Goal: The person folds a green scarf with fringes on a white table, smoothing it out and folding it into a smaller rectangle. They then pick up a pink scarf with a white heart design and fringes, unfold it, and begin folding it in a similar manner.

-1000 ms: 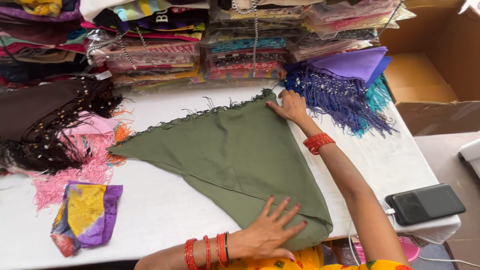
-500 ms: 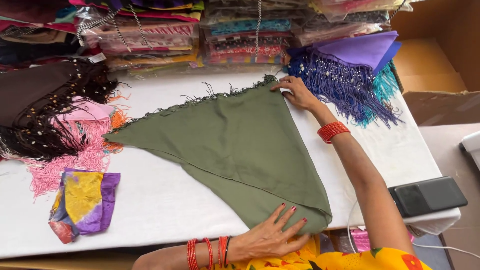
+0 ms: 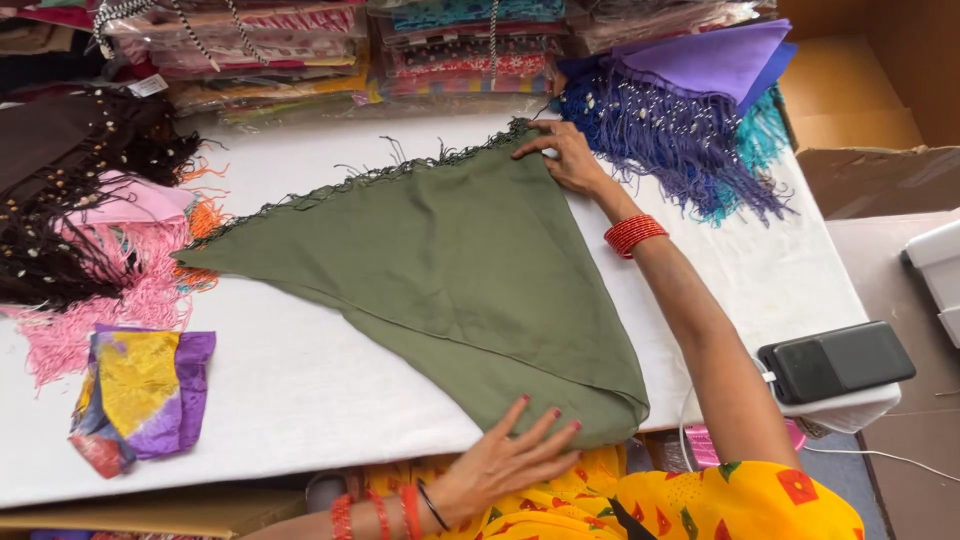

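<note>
Partly off-frame, the left hand point(image 3: 505, 465) and right hand point(image 3: 565, 155) press flat, grip apart, on the olive scarf point(image 3: 450, 270).

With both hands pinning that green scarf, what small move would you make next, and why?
Probably bring the right hand, at the far fringed corner, toward the left hand at the near tip. The green scarf lies flat as a wide triangle, so that would fold it smaller.

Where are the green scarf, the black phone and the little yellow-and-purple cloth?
green scarf point(image 3: 450, 270): head view, middle of the cloth.
black phone point(image 3: 838, 361): head view, its top face.
yellow-and-purple cloth point(image 3: 140, 395): head view, its yellow middle.
</note>
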